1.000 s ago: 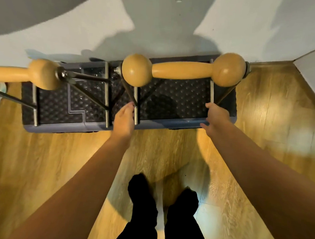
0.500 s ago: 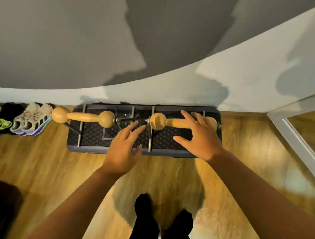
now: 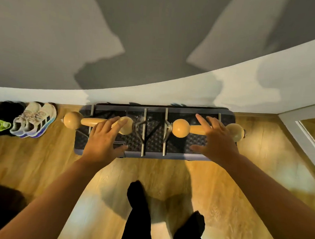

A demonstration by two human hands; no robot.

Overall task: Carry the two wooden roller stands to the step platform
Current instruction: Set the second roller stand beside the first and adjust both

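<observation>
Two wooden roller stands rest side by side on the dark step platform (image 3: 218, 156) against the wall. The left roller stand (image 3: 72, 121) has knobbed wooden ends on metal legs, and so does the right roller stand (image 3: 181, 128). My left hand (image 3: 102, 140) hovers with spread fingers over the left roller's right half. Above the right roller's bar, my right hand (image 3: 215, 140) is spread too. Neither hand grips anything; I cannot tell whether the fingers touch the wood.
Several shoes (image 3: 34, 119) line the wall to the left of the platform. A white door frame (image 3: 298, 130) stands at the right. My feet in black socks (image 3: 140, 197) stand on the wooden floor (image 3: 41, 160) in front of the platform.
I have straightened up from a close crouch, so the platform looks smaller. Both hands let go of the right stand's metal legs, spread apart, and my left hand moved over the left roller.
</observation>
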